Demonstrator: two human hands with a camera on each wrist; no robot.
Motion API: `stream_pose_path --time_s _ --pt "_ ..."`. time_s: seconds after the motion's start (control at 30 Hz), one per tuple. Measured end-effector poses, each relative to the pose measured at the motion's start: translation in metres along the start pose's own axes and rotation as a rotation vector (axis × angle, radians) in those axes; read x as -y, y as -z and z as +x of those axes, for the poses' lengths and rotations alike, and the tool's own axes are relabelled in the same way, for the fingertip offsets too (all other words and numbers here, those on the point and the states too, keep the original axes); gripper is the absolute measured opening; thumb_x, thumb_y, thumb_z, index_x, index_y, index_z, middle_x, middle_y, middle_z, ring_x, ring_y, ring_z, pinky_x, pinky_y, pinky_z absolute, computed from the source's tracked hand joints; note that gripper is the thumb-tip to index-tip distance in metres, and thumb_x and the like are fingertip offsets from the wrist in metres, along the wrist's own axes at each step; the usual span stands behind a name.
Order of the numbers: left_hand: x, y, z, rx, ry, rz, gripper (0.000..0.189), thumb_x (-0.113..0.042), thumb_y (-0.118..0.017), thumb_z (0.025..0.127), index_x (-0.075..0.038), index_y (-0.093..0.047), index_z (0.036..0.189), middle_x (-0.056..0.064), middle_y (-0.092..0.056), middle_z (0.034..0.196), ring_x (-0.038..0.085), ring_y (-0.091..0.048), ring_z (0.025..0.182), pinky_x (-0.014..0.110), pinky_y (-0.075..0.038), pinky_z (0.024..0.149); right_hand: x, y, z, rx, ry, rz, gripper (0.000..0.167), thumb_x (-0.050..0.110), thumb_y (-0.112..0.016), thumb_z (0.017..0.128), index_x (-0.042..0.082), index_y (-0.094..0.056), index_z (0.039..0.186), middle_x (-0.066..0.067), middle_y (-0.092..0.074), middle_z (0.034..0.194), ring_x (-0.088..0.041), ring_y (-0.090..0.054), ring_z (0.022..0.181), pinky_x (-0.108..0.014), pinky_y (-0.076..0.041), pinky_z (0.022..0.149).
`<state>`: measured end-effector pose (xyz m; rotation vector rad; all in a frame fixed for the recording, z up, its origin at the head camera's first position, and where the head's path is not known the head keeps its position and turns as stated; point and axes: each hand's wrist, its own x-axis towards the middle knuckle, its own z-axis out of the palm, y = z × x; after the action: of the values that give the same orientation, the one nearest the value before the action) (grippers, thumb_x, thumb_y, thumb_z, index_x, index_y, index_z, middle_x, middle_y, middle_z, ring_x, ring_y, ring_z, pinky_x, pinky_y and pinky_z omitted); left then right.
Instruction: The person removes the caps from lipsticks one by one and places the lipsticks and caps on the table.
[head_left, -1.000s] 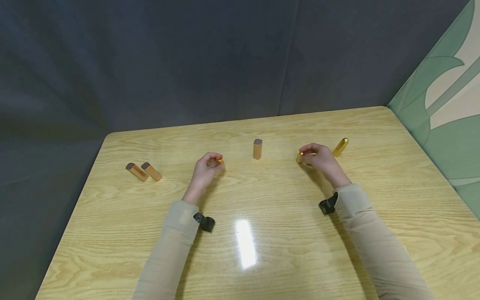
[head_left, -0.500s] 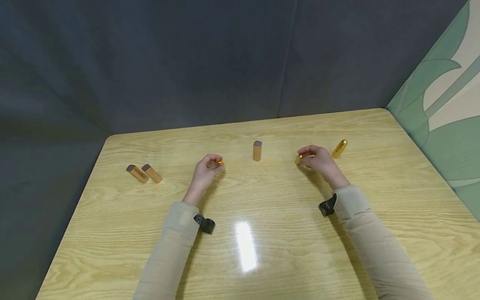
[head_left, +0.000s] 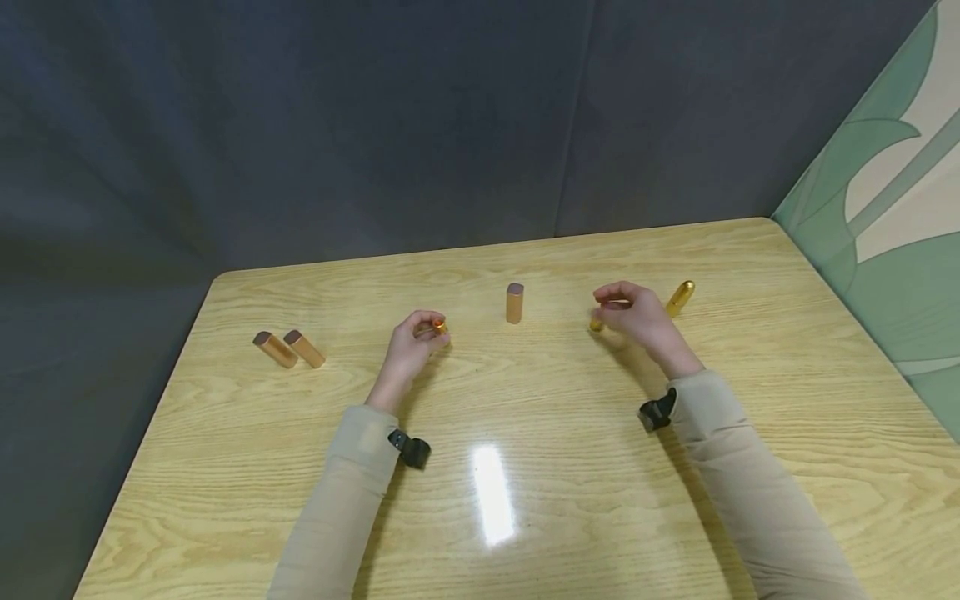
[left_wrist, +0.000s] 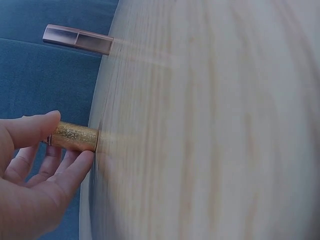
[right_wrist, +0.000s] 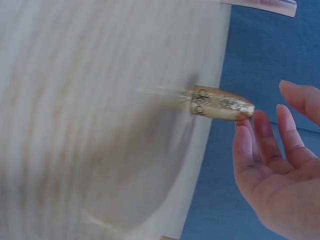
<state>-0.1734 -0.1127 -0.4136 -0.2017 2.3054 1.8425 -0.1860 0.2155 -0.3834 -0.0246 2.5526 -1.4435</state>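
Observation:
In the head view my left hand (head_left: pixel 405 350) pinches a short gold lipstick base (head_left: pixel 441 327) with a reddish top. The left wrist view shows this glittery base (left_wrist: pixel 74 137) upright on the table between thumb and fingers. My right hand (head_left: pixel 643 323) is beside a gold rounded lipstick cap (head_left: pixel 596 324), partly covered by the fingers. In the right wrist view that cap (right_wrist: pixel 220 103) stands on the tabletop, bearing dark lettering. The thumb is off it; the other fingers are spread, with fingertips close to its rounded end. Whether one still touches it I cannot tell.
Behind and between the hands stands a copper-coloured lipstick (head_left: pixel 514 303). Two similar lipsticks (head_left: pixel 275 350) stand at the left. A gold bullet-shaped lipstick (head_left: pixel 680 298) stands right of the right hand. A dark curtain (head_left: pixel 390 133) lies beyond the table's back edge.
My right thumb and fingers have parted and risen slightly, letting go of the gold cap, which stays on the table. The left hand keeps its hold on the lipstick base.

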Motion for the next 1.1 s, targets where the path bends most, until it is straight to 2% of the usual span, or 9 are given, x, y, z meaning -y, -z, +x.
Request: stream_pose_path --time_s 0.17,0.27,0.47,0.53,0.83,1.0,1.1 --pt "0.0 0.001 -0.001 -0.002 -0.006 0.011 0.035 0.001 -0.06 0.091 0.0 -0.053 0.125 0.018 -0.053 0.127 0.031 -0.053 0.126 0.038 -0.048 0.103 0.008 0.002 -0.003 -0.055 0.04 0.02 0.037 0.013 -0.057 0.095 -0.006 -0.051 0.126 -0.024 -0.053 0.129 0.007 -0.052 0.087 -0.006 -0.046 0.072" --pt "-0.001 0.002 -0.002 -0.005 -0.008 0.014 0.035 0.001 -0.06 0.091 0.0 -0.053 0.125 0.018 -0.053 0.127 0.031 -0.053 0.126 0.038 -0.048 0.103 0.014 0.004 -0.006 -0.085 0.063 0.041 0.037 0.014 -0.058 0.095 -0.006 -0.051 0.125 -0.02 -0.054 0.124 0.012 -0.052 0.084 -0.005 -0.046 0.073" --pt "0.0 0.003 -0.002 0.004 -0.006 0.008 0.035 0.002 -0.059 0.091 0.001 -0.053 0.125 0.018 -0.053 0.127 0.031 -0.053 0.125 0.038 -0.048 0.102 0.022 0.016 -0.014 -0.143 0.086 0.066 0.04 0.02 -0.059 0.095 -0.002 -0.051 0.127 0.015 -0.055 0.104 0.013 -0.053 0.088 -0.004 -0.046 0.076" --pt "0.0 0.003 -0.002 0.007 -0.011 0.001 0.036 0.002 -0.059 0.09 0.001 -0.052 0.125 0.018 -0.052 0.128 0.031 -0.053 0.126 0.038 -0.048 0.103 0.023 0.021 -0.016 -0.165 0.094 0.076 0.039 0.02 -0.06 0.095 -0.001 -0.052 0.126 0.021 -0.053 0.1 0.012 -0.053 0.089 -0.003 -0.046 0.077" --pt "0.001 0.0 -0.003 0.004 -0.019 -0.002 0.034 0.002 -0.059 0.09 0.001 -0.053 0.124 0.019 -0.053 0.128 0.032 -0.052 0.126 0.037 -0.048 0.102 0.016 0.045 -0.021 -0.288 0.114 0.193 0.02 0.014 -0.06 0.093 0.014 -0.057 0.114 0.025 -0.056 0.097 0.011 -0.055 0.09 -0.002 -0.047 0.076" --pt "0.0 0.0 -0.002 0.009 -0.015 -0.009 0.035 0.002 -0.06 0.09 0.001 -0.052 0.124 0.018 -0.052 0.129 0.031 -0.052 0.127 0.038 -0.047 0.104 0.01 0.059 -0.025 -0.37 0.118 0.274 0.02 0.008 -0.062 0.091 0.012 -0.059 0.111 0.024 -0.06 0.093 0.009 -0.058 0.086 -0.002 -0.048 0.074" --pt "-0.001 0.0 -0.002 0.009 -0.019 -0.009 0.035 0.003 -0.06 0.09 0.001 -0.052 0.125 0.018 -0.052 0.129 0.031 -0.052 0.127 0.038 -0.047 0.104 0.006 0.067 -0.027 -0.404 0.093 0.27 0.021 0.009 -0.063 0.091 0.013 -0.059 0.111 0.025 -0.059 0.091 0.009 -0.057 0.086 -0.002 -0.047 0.074"
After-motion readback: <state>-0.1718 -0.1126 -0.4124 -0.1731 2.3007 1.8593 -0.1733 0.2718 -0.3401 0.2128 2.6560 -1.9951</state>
